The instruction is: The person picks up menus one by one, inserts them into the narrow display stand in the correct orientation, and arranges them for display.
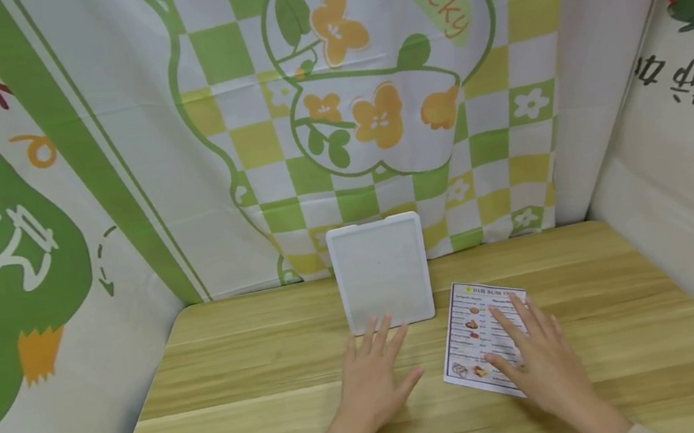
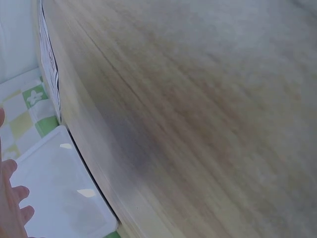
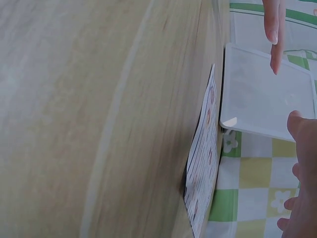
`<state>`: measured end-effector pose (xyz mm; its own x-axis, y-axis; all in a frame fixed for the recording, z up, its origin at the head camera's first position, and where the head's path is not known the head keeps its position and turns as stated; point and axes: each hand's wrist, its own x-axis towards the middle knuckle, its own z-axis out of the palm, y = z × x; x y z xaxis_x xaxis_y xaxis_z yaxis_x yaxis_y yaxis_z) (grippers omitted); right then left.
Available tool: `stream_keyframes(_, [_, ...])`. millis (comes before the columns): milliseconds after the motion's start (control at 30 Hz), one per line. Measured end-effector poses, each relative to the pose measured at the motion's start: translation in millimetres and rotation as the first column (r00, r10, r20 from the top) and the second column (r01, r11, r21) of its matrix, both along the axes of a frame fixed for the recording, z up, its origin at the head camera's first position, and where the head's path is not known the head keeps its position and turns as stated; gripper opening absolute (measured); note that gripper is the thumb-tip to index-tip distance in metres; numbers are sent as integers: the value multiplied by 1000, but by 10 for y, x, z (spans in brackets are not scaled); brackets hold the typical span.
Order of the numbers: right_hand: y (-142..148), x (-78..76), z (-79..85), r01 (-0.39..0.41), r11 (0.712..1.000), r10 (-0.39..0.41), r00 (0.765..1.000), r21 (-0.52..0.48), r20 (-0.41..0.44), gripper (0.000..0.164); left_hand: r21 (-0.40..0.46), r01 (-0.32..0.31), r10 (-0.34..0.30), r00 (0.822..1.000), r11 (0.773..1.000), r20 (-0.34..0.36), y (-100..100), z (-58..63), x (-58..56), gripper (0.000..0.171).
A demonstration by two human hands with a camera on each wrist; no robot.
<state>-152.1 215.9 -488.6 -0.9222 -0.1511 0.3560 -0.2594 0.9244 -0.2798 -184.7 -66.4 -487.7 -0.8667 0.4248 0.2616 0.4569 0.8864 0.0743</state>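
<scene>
Here I am on the head feed, and both hands are spread over the table (image 1: 243, 379), holding nothing. The left hand (image 1: 370, 380) hangs loose-fingered in front of the white panel (image 1: 381, 271), which stands leaning back towards the patterned cloth (image 1: 385, 200); the right hand (image 1: 543, 359), fingers fanned, hovers over the right side of the printed sheet (image 1: 471, 339). That sheet lies askew on the wood, to the right of the panel and well short of the cloth. I'd call this the reach, just ahead of any grip: sheet and panel are apart, and neither is held. Next, I judge, I need the right fingers down on an edge of the sheet for a pinch, with the left hand ready to steady the panel or take a corner.

Now for what I can't get. The right hand covers the sheet's right side, and part of its heading with it; the small print is too fine for me. The left wrist camera gives me mostly bare wood, with its hand cut off at the border. On the right wrist feed the sheet's near edge may be curling up, but the angle is too shallow to swear to it.
</scene>
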Motion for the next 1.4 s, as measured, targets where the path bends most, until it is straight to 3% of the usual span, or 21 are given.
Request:
stream_keyframes(467, [172,55,-34,-31,999,31,999,-18,-43,73,-40,80,-78,996,996,48,209,-60,-122,70])
stream_keyframes(733, [267,85,-75,-45,999,45,999,-29,1,75,-25,147,-145,986,989,83,295,-66,-184,67])
stream_keyframes(1100, [413,106,-134,-68,996,70,997,-50,35,73,-29,246,-242,966,969,95,330,-90,-328,66])
stream_keyframes(1400, [489,87,-152,-82,994,89,991,-77,101,71,-26,295,-285,940,955,189,411,-124,-436,65])
